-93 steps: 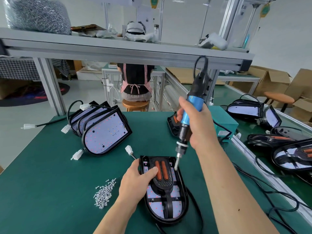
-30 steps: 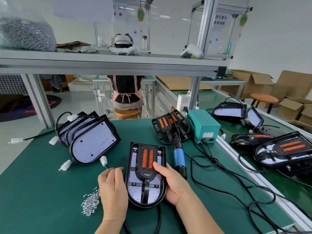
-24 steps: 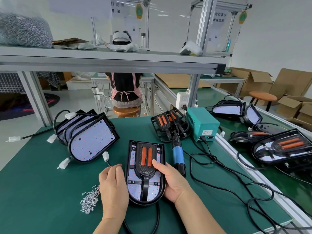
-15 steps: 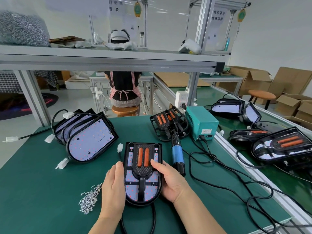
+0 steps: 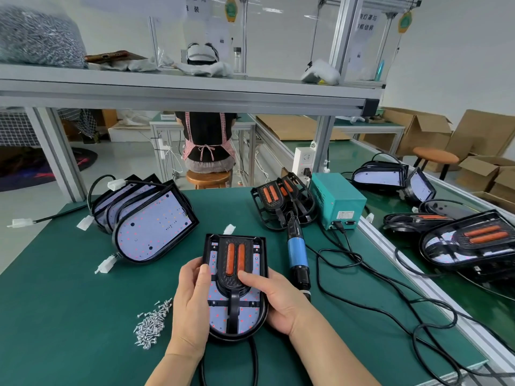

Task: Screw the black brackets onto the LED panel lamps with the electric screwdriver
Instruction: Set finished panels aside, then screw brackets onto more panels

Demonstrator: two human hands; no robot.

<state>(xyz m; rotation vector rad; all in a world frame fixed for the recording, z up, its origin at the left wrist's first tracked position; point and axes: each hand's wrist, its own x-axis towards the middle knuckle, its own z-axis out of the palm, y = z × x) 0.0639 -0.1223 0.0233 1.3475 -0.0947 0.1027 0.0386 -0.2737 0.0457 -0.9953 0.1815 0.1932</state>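
The only camera rides on the worker's head and looks forward and down across the green bench (image 5: 55,316). The left hand (image 5: 192,307), right hand (image 5: 278,299) and the lamp (image 5: 248,316) they hold sit closest to it, low and central. Its wide lens also catches the shelf (image 5: 195,90) overhead and the side bench (image 5: 345,154) on the right.

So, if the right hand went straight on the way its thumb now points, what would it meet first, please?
Most likely the nearer orange strip on the black bracket: the right hand grips the LED panel lamp with its thumb on that bracket, aimed up-left. Beyond it is the left hand.
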